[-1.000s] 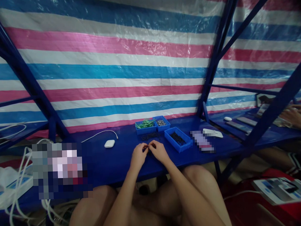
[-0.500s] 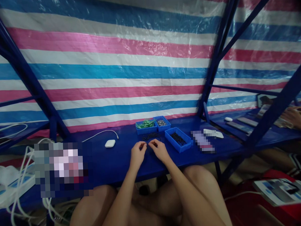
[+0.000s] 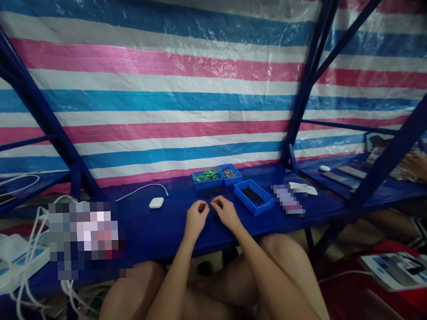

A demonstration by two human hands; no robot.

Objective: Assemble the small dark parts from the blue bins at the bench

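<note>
Over the front part of the blue table, my left hand (image 3: 197,215) is closed in a pinch, its fingertips turned toward the other hand. My right hand (image 3: 223,210) pinches as well, just a small gap away. Whatever sits between the fingertips is too small to make out. Just beyond them lies a loose pile of small black pieces (image 3: 213,193). A blue bin of black pieces (image 3: 253,196) stands to the right. Behind the pile are a bin with green pieces (image 3: 207,176) and a bin with small silvery pieces (image 3: 229,173).
A white earphone case (image 3: 156,202) and a white cable (image 3: 144,186) lie on the left. White cords and a power strip (image 3: 24,269) crowd the far left. Right of the bins is a white device (image 3: 307,188). Blue frame posts (image 3: 297,101) rise beside the table; another person's hand (image 3: 418,164) is far right.
Both hands stay almost in place over the table, pinched close together, with only slight finger shifts. The bins and the pile have not moved.
</note>
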